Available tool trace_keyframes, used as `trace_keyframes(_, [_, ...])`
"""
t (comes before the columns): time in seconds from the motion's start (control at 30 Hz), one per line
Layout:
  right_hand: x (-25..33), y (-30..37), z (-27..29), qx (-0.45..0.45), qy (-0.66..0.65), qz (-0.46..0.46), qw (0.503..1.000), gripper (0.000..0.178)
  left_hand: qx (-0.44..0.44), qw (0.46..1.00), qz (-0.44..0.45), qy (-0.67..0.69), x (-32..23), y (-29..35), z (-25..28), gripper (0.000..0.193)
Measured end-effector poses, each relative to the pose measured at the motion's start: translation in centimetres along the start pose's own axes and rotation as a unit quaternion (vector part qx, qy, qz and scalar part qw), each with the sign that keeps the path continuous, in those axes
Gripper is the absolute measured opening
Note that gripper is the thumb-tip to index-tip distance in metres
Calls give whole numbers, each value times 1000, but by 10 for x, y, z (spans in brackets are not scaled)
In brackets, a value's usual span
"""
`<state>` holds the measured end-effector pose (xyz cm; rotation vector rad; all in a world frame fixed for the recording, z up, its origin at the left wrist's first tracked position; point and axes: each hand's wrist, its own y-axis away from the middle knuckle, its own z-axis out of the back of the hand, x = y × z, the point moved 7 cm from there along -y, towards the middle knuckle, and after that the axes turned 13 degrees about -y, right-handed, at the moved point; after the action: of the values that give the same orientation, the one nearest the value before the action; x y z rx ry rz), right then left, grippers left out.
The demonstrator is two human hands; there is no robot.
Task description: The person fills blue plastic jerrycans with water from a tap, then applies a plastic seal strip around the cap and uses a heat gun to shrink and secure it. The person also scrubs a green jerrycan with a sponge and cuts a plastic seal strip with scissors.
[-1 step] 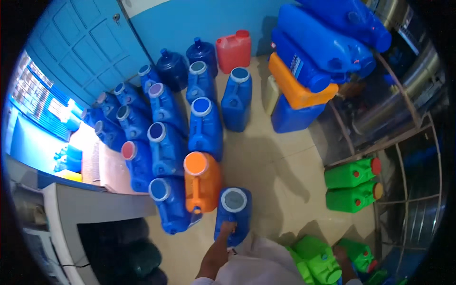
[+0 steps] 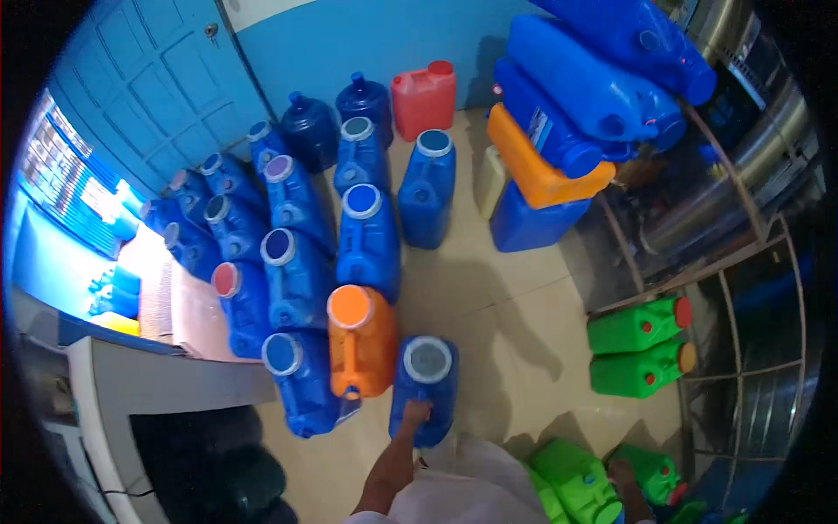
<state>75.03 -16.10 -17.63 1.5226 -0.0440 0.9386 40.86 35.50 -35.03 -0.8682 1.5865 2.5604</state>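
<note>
My left hand (image 2: 417, 412) is closed around the handle of a blue jerrycan (image 2: 429, 395) with a whitish-grey round lid. The can is upright, just in front of me. To its left stands an orange jerrycan (image 2: 361, 346), and beyond that a blue jerrycan with a light blue lid (image 2: 307, 393). At the lower right my right hand (image 2: 622, 472) is dark and partly hidden, between a light green jerrycan (image 2: 572, 472) and a darker green one with a red cap (image 2: 644, 470). Whether its fingers grip either can is not clear.
Several blue jerrycans (image 2: 295, 284) stand in rows at the left, near a blue door (image 2: 148, 96). By the back wall are a red jerrycan (image 2: 424, 103) and dark blue round bottles (image 2: 307, 135). Stacked cans (image 2: 559, 183) and two green cans (image 2: 640, 325) flank a metal frame (image 2: 738, 374).
The blue jerrycan in my left hand has moved slightly away from me relative to the orange one. The whole view has shifted a little. My right hand stays beside the green cans.
</note>
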Motion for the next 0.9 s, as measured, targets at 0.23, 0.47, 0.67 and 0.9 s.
trace_keyframes(0.23, [-34,51,6,-4,-72,-28,997,18,-193,947,-245,74,-132,-4,129,29])
trace_keyframes(0.47, [13,19,-123,178,115,68,975,5,-208,959,-192,-30,81,195,166,27])
trace_keyframes(0.67, [62,87,-336,346,97,55,932,14,-264,963,-11,59,324,499,141,24])
trace_keyframes(0.9, [-69,286,-576,468,296,61,830,10,-516,797,37,313,503,786,76,25])
